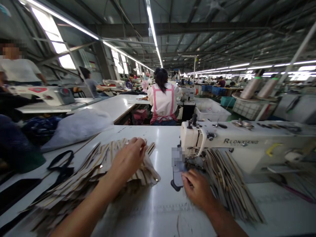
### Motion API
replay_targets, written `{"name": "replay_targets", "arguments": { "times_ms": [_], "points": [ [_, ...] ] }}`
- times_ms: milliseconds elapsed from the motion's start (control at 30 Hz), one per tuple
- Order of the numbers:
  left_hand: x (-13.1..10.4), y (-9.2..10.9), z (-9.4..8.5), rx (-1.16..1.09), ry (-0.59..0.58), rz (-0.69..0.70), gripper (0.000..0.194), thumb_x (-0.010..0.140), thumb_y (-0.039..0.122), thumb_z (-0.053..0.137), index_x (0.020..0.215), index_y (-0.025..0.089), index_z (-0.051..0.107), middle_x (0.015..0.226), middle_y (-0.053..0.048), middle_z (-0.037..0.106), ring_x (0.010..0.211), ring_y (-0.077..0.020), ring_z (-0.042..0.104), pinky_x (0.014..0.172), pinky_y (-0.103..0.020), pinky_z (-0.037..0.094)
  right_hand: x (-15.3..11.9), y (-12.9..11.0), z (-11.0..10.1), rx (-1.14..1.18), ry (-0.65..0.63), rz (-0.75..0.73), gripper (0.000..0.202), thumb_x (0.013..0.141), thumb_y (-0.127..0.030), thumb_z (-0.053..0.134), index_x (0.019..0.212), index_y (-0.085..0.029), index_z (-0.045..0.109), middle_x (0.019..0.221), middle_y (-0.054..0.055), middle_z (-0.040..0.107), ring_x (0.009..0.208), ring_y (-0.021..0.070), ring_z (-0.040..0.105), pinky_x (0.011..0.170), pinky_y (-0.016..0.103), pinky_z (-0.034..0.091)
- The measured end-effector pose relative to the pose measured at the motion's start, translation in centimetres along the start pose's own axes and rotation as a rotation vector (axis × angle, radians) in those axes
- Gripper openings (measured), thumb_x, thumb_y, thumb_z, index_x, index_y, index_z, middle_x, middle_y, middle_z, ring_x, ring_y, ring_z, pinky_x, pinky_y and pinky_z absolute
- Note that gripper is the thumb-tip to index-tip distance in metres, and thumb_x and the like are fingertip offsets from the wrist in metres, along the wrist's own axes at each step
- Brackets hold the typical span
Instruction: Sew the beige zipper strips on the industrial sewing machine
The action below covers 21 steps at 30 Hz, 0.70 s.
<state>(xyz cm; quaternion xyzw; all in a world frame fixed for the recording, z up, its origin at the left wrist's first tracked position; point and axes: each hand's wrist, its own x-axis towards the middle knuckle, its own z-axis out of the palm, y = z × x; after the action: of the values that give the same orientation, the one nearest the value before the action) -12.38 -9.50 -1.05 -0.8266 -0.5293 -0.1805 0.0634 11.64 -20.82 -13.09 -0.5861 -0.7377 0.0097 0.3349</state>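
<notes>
My left hand [130,156] reaches over a spread pile of layered fabric strips [98,168] on the white table, its fingers bent together at the pile's upper edge; what they pinch is too small to make out. My right hand [198,189] rests beside the metal plate [178,174] below the sewing machine's needle area, fingers curled, their tips partly hidden. The white sewing machine [237,140] stands at the right. A second bundle of strips [232,184] lies under its arm, right of my right hand.
Black scissors [60,164] lie left of the pile, near a white translucent bag [79,126]. Ahead, a person in a pink apron [164,98] sits with back turned, beside a white bin [212,110]. Thread cones [251,87] stand at the right.
</notes>
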Motion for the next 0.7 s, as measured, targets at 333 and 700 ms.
{"name": "replay_targets", "arguments": {
  "times_ms": [333, 700],
  "points": [
    [-5.1, 9.9, 8.9, -0.532, -0.278, 0.676, 0.021, 0.099, 0.018, 0.033, 0.11, 0.022, 0.05, 0.102, -0.005, 0.06, 0.08, -0.0168, 0.063, 0.07, -0.026, 0.05, -5.5, 8.5, -10.8, -0.447, 0.368, 0.72, 0.042, 0.087, -0.034, 0.039, 0.107, -0.008, 0.066, 0.101, 0.021, 0.067, 0.094, 0.0305, 0.063, 0.082, 0.041, 0.048],
    [-6.0, 9.1, 8.7, -0.661, -0.318, 0.674, 0.025, 0.093, 0.013, 0.039, 0.113, 0.022, 0.052, 0.108, -0.006, 0.061, 0.088, -0.017, 0.063, 0.077, -0.025, 0.051, -10.1, 13.9, -12.9, -0.164, 0.028, 0.91, 0.033, 0.074, -0.046, 0.058, 0.074, -0.018, 0.076, 0.08, 0.01, 0.076, 0.082, 0.0294, 0.07, 0.071, 0.033, 0.052]
  ]
}}
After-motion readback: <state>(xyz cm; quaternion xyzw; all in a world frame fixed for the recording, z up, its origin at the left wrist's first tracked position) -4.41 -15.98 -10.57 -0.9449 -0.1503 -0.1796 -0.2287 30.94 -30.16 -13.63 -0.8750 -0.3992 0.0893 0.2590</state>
